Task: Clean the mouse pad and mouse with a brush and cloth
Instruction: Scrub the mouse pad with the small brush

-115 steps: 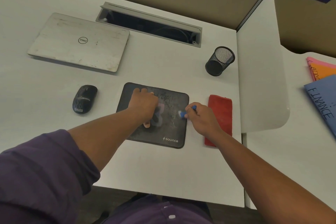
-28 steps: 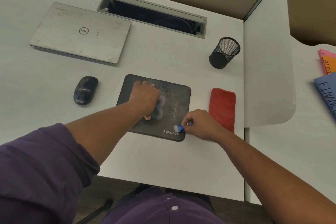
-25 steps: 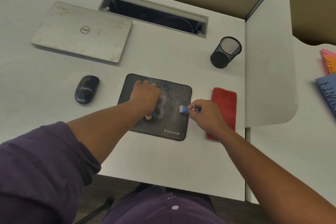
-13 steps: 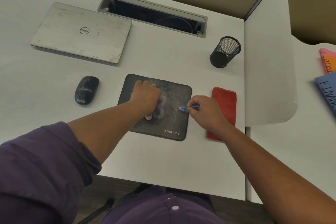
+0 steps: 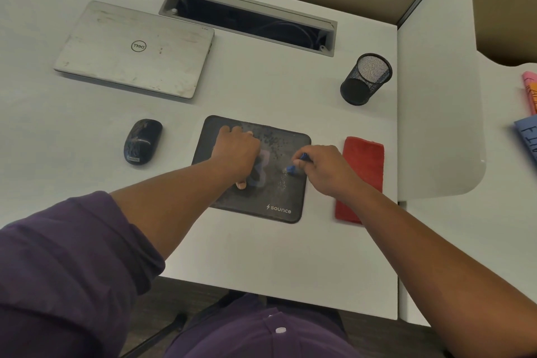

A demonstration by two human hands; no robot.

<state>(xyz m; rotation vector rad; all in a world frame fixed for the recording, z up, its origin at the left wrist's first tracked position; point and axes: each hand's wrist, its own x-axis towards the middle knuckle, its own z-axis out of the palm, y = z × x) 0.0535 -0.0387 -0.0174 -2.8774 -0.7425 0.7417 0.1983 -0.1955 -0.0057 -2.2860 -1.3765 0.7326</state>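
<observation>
We take the mouse pad (image 5: 279, 192) as our landmark and read the desk (image 5: 261, 90) from left to right.

Well to the left of the pad lies the mouse (image 5: 142, 141), dark and glossy, apart from both hands. We judge it light, hard and rather slippery; it is best taken by its 2 sides, not by the smooth top.

On the pad's left half our left hand (image 5: 238, 152) rests knuckles up, fingers curled down against the surface. It seems to pin the pad, but whether it holds anything beneath we cannot tell, as that spot is blurred.

The pad itself lies flat on the desk, with pale specks of dust across its upper and right parts. We judge it thin, soft and floppy, likely to creep under a stroke, so pressing it flat serves better than lifting it.

Over the pad's right part our right hand (image 5: 325, 170) pinches the small blue brush (image 5: 296, 163) between thumb and fingers, its tip touching the pad. The brush looks light and stiff, and a pinch near the head suits it.

Just beside the pad's right edge lies the red cloth (image 5: 366, 166), folded, partly under our right wrist. We judge it soft and limp, easy to take up anywhere.
</observation>
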